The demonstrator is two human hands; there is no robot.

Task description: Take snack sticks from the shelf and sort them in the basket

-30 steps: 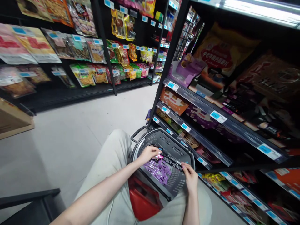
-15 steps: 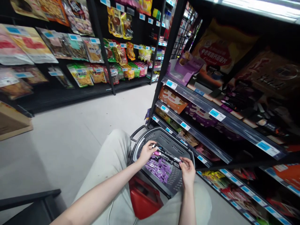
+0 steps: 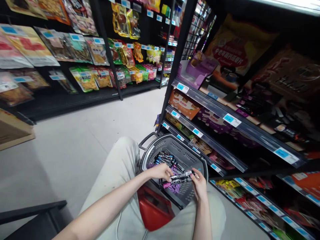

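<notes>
Several slim black-and-silver stick packets (image 3: 180, 178), one with a pink end, stretch between my hands over the grey shopping basket (image 3: 176, 143). My left hand (image 3: 162, 171) has its fingers closed at the packets' left end. At their right end, my right hand (image 3: 199, 182) pinches them between thumb and fingers. Below them in the basket lie purple stick packets (image 3: 175, 188), partly covered by my left hand and the black packets. More black stick packets (image 3: 165, 158) with blue marks lie in the basket's far left part.
The basket sits between my knees, with a red container (image 3: 155, 211) below its near edge. Close on the right stands a shelf (image 3: 210, 131) of boxes and bags. Hanging snack bags (image 3: 83, 80) line the rack across the aisle. A cardboard box (image 3: 15, 130) is at the left.
My left hand has moved nearer to me and slightly right, bringing the packets' left end with it. The black packets at the basket's far left now show. My right hand has barely moved.
</notes>
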